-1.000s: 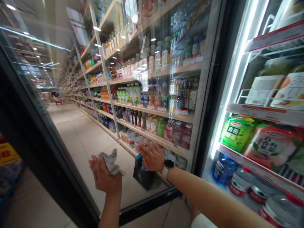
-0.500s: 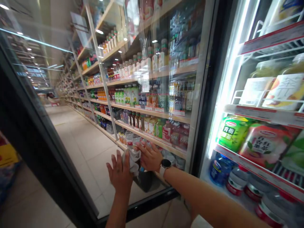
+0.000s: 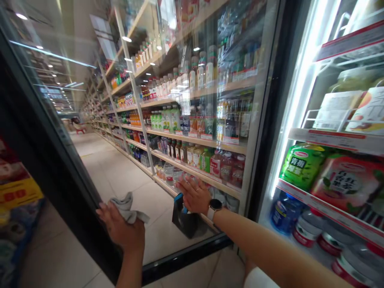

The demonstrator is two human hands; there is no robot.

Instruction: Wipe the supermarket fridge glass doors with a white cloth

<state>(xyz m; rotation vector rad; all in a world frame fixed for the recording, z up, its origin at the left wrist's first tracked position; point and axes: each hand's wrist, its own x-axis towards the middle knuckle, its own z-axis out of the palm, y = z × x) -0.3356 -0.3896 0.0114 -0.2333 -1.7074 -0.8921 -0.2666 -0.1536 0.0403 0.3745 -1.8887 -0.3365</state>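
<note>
A crumpled grey cloth (image 3: 127,206) is in my left hand (image 3: 121,228), at the lower left of the glass door (image 3: 168,160) beside its black frame. Its loose end hangs out past my thumb. My right hand (image 3: 195,195), with a watch (image 3: 215,205) on the wrist, lies against the glass further right. Its fingers are stretched out and nothing is in them. Through the pane, behind that hand, a black box-like object with a blue edge (image 3: 183,220) shows on the floor.
On the right, lit cooler shelves hold bottled drinks, among them a green tea bottle (image 3: 301,166) and a red one (image 3: 345,182). Long wooden shelves (image 3: 198,140) of drinks show in the glass. A yellow price sign (image 3: 21,193) stands at far left.
My left hand has moved left and down across the glass with the cloth, away from my right hand. My right hand stays on the pane, and the view has shifted slightly.
</note>
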